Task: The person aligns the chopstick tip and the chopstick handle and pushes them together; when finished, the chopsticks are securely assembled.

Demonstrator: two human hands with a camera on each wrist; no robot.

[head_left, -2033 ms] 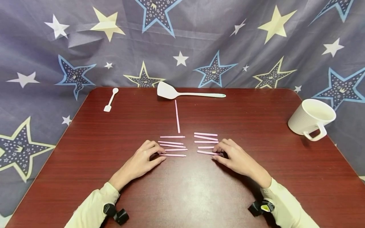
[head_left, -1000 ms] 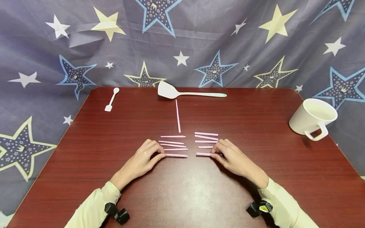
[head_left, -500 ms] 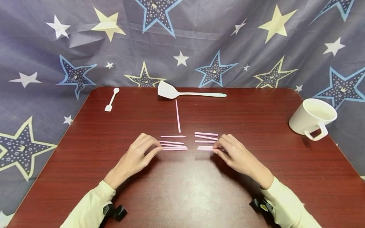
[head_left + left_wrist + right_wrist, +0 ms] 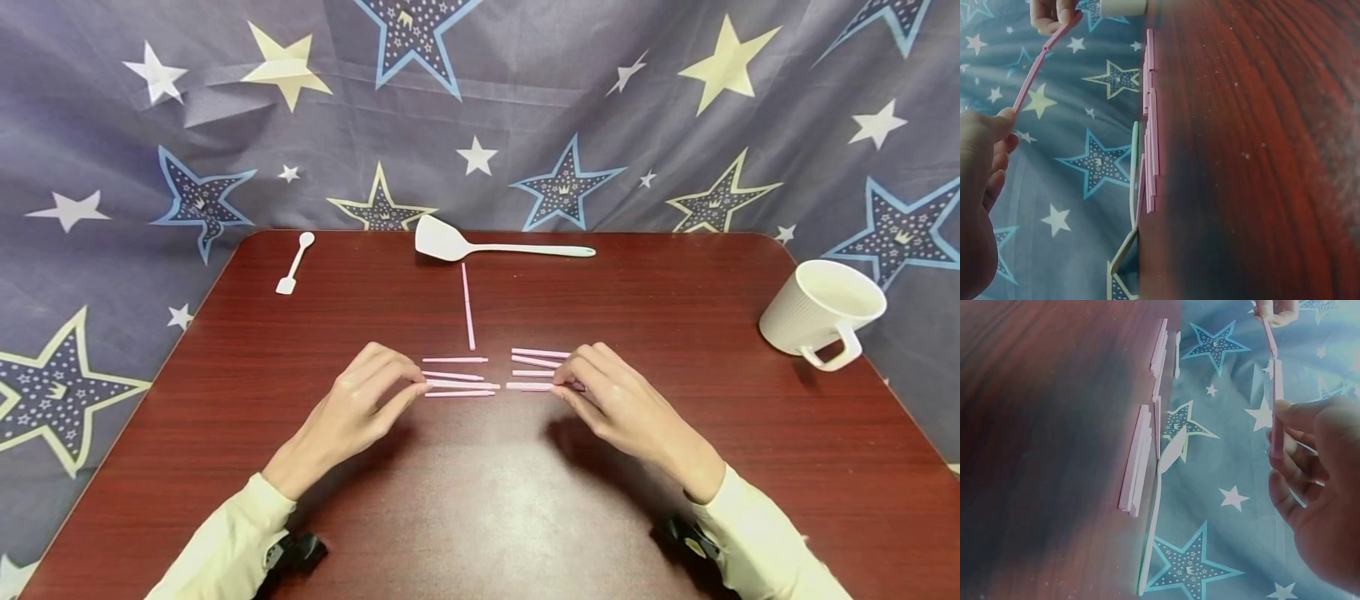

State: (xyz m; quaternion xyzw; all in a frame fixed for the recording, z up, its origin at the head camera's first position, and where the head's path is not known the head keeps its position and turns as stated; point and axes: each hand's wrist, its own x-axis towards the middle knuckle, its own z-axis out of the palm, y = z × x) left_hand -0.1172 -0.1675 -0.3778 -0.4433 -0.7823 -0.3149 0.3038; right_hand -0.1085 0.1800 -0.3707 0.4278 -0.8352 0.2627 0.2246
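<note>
My left hand (image 4: 367, 400) pinches a slim pink stick (image 4: 1027, 84) by its outer end; its narrower tip points right. Facing it, my right hand (image 4: 618, 404) pinches a second pink stick (image 4: 1278, 381) between thumb and fingers. Both are raised off the table, and in the left wrist view their inner ends overlap at a slight angle. Below lie a left row of pink sticks (image 4: 454, 360) with narrow tips and a right row of pink sticks (image 4: 534, 373), partly hidden by the right fingers. A longer pink stick (image 4: 468, 306) lies lengthwise beyond them.
A white spatula (image 4: 442, 240) lies along the table's far edge. Far left is a small white double-ended spoon (image 4: 296, 265); a white ribbed mug (image 4: 798, 317) stands at the right edge. A star-patterned cloth (image 4: 480, 100) hangs behind the reddish-brown table (image 4: 480, 500).
Both hands have picked up the frontmost stick of their row and lifted it off the table. The two sticks have come closer, with their inner ends facing.
</note>
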